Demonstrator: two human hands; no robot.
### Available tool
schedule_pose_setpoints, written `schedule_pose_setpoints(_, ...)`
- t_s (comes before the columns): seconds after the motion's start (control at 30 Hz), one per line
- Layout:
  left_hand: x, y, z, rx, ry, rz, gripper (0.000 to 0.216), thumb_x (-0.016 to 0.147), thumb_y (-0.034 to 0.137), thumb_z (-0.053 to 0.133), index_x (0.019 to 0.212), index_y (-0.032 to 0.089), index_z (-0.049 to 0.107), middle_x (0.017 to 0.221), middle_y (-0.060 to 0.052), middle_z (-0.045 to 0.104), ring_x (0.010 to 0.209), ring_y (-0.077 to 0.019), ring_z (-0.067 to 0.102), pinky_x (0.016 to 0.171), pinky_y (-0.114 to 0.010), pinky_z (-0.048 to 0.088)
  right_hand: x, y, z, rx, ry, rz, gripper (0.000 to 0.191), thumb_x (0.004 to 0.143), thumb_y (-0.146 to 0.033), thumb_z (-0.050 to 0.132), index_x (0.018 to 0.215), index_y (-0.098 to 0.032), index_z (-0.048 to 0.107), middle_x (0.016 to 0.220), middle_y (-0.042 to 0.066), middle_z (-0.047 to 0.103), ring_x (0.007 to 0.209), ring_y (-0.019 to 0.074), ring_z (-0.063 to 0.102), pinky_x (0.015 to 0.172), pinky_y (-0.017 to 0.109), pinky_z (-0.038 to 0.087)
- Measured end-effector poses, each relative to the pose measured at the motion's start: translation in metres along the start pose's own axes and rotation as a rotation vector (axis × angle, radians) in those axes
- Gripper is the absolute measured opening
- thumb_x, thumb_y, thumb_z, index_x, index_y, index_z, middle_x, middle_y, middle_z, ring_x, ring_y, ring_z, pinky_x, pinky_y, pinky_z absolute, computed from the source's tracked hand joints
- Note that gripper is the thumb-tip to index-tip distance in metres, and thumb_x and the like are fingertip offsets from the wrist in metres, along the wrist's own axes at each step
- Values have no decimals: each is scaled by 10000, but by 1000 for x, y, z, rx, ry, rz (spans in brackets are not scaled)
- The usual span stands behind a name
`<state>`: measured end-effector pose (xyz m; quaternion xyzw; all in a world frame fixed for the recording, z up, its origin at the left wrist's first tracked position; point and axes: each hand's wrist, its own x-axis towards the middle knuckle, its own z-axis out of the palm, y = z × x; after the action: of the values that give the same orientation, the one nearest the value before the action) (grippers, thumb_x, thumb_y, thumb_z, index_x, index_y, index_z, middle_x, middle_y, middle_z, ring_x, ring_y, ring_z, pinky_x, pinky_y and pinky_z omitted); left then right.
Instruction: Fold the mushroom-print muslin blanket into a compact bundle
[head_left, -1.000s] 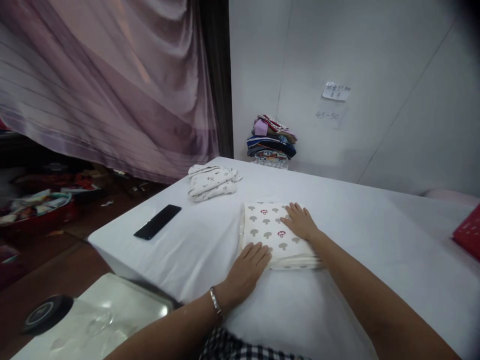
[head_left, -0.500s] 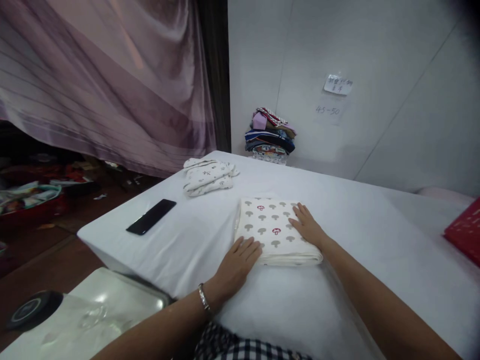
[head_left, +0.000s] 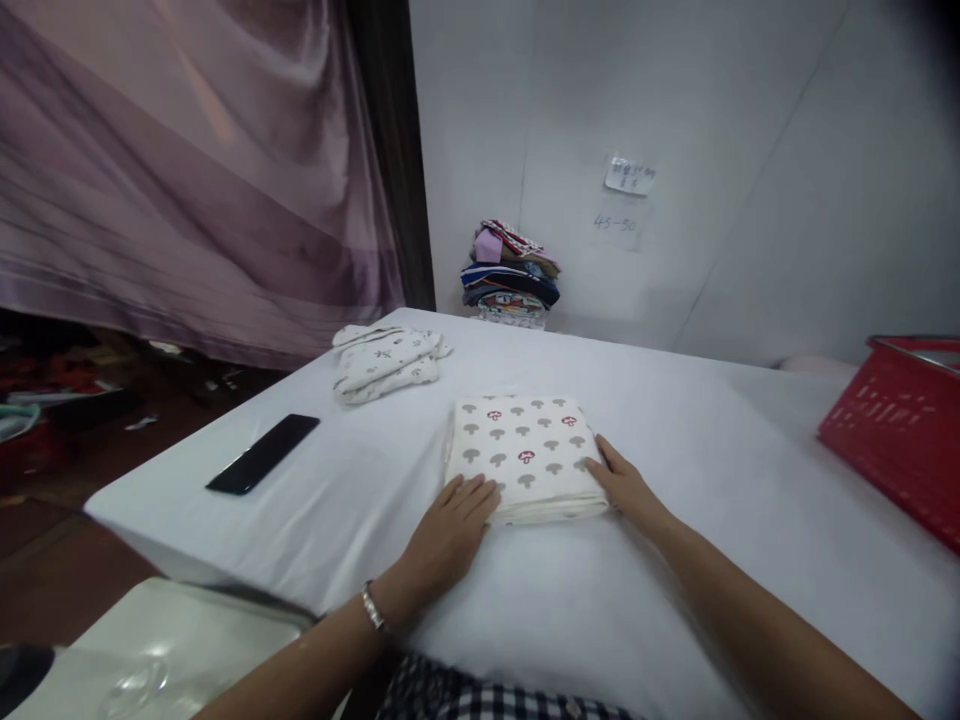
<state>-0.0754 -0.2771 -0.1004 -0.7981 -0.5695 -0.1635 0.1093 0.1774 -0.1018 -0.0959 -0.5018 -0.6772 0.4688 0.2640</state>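
A folded white cloth [head_left: 517, 440] printed with grey and red mushrooms lies on the white-covered table [head_left: 675, 420] in front of me. My left hand [head_left: 450, 530] rests flat on its near left corner, fingers stretched out. At the right edge of the cloth is my right hand [head_left: 630, 490], with the thumb on top and the other fingers along the side, partly hidden. Farther back on the left lies a loosely bunched white cloth [head_left: 390, 360] with small dark prints.
A black phone-like slab [head_left: 264, 454] lies near the table's left edge. To the right stands a red plastic basket [head_left: 900, 430]. Stacked folded fabrics [head_left: 510, 275] are by the wall at the back. A pale glossy surface [head_left: 180, 640] is at lower left, and a curtain [head_left: 225, 180] hangs beyond.
My right hand has slid from the top of the mushroom cloth to its right edge. The left hand stays on the near left corner. My view has turned right, showing more of the basket.
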Motion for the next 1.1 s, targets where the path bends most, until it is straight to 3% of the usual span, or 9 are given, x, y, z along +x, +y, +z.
schedule_pose_setpoints(0.1, 8, 0, -13, -86, -35, -20, 399, 863, 330, 496, 1233, 181, 506, 1276, -83, 539, 1191, -246, 477, 1002, -446, 368, -19, 4, -1, 171, 7, 47, 735, 817, -440, 531, 1434, -168, 240, 1474, 52, 246, 1332, 192, 280, 1103, 344, 248)
schedule_pose_setpoints(0.2, 19, -1, -22, -164, -55, -74, 305, 880, 377, 461, 1093, 208, 601, 1141, -65, 625, 1074, -232, 550, 906, -406, 426, -28, 6, -6, 320, 22, 98, 724, 822, -405, 550, 1430, -161, 242, 1471, 68, 261, 1317, 192, 312, 1083, 325, 290)
schedule_pose_setpoints(0.4, 36, -9, -23, -299, -39, -264, 295, 899, 320, 395, 798, 199, 645, 918, -54, 652, 905, -192, 580, 815, -339, 456, -25, 5, -20, 600, 17, 252, 613, 830, -340, 587, 1358, -137, 352, 1208, 122, 584, 1014, 199, 604, 877, 320, 511)
schedule_pose_setpoints(0.5, 37, -14, -16, -261, 79, -374, 237, 855, 320, 464, 964, 190, 630, 1142, -90, 590, 1091, -238, 513, 946, -398, 407, -23, 6, -22, 628, -32, 264, 402, 855, -363, 559, 1190, -144, 520, 1025, 105, 663, 850, 173, 649, 764, 292, 554)
schedule_pose_setpoints(0.63, 36, -19, -8, -337, 71, -647, 571, 799, 382, 539, 1295, 123, 422, 1430, -151, 320, 1300, -290, 319, 1060, -437, 306, -23, 8, -23, 593, -164, 249, 412, 852, -450, 548, 1158, -175, 550, 942, 82, 676, 735, 159, 651, 651, 290, 575)
schedule_pose_setpoints(0.73, 36, -22, -7, -532, -15, -922, 750, 768, 456, 577, 1380, 129, 292, 1420, -167, 336, 1271, -309, 372, 1043, -446, 332, -22, 9, -22, 591, -144, 264, 571, 835, -471, 568, 1310, -188, 427, 944, 77, 677, 685, 153, 648, 627, 303, 583)
schedule_pose_setpoints(0.83, 38, -25, -11, -717, 8, -1108, 830, 724, 454, 645, 1398, 171, 251, 1373, -157, 410, 1193, -297, 469, 999, -420, 390, -20, 10, -22, 579, -122, 271, 736, 811, -456, 609, 1408, -177, 281, 902, 73, 680, 639, 157, 644, 613, 323, 590)
schedule_pose_setpoints(0.97, 43, -27, -16, -869, 89, -1204, 879, 697, 371, 697, 1404, 159, 219, 1410, -175, 346, 1188, -281, 474, 963, -383, 432, -20, 8, -21, 556, -99, 256, 797, 768, -351, 678, 1420, -154, 265, 849, 62, 671, 584, 151, 621, 587, 320, 587)
schedule_pose_setpoints(1.1, 46, -26, -18, -971, 50, -1243, 943, 677, 360, 722, 1416, 135, 180, 1389, -201, 360, 1154, -273, 502, 954, -378, 440, -23, 3, -29, 547, -57, 200, 726, 760, -282, 663, 1394, -191, 322, 848, 41, 661, 638, 160, 619, 603, 331, 582)
